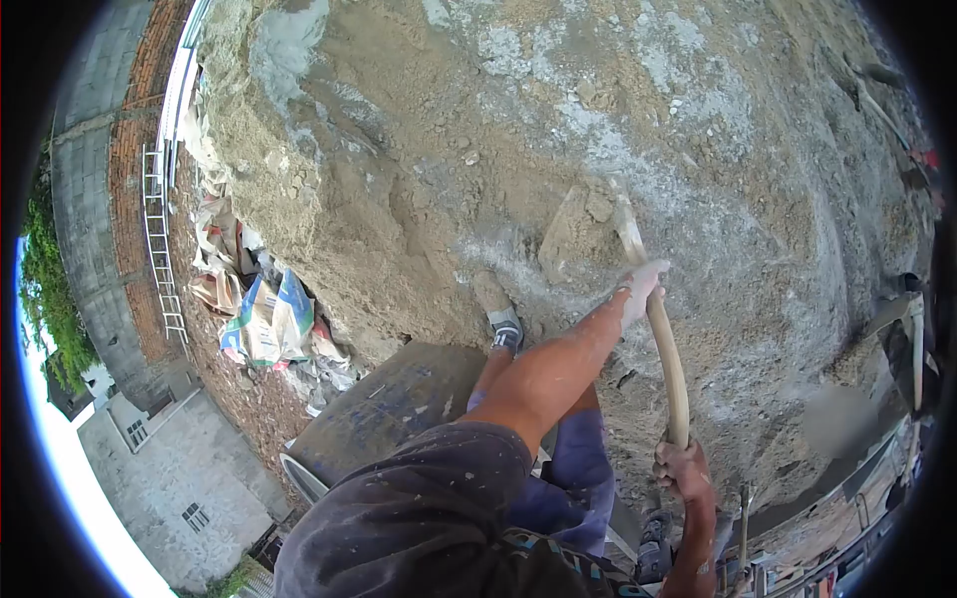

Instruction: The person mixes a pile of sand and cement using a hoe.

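My left hand [643, 287], coated in pale dust or a light glove, is closed around the upper part of a hoe's curved wooden handle [668, 364]. Lower down, near the handle's end, my right hand [683, 468] grips the same shaft. The hoe's blade [573, 239] lies against the sandy pile, with sand and a clod on it. Around it spreads a heap of brown sand [429, 189] streaked with grey-white powder. My foot in a dark shoe [506, 331] stands at the edge of the sand.
A large dark cylindrical drum or pipe [399, 404] lies beside my left side. Crumpled sacks [269, 319] are heaped left of the sand. A ladder [161, 239] leans along a brick wall [128, 214]. Another long-handled tool [917, 349] stands at the right.
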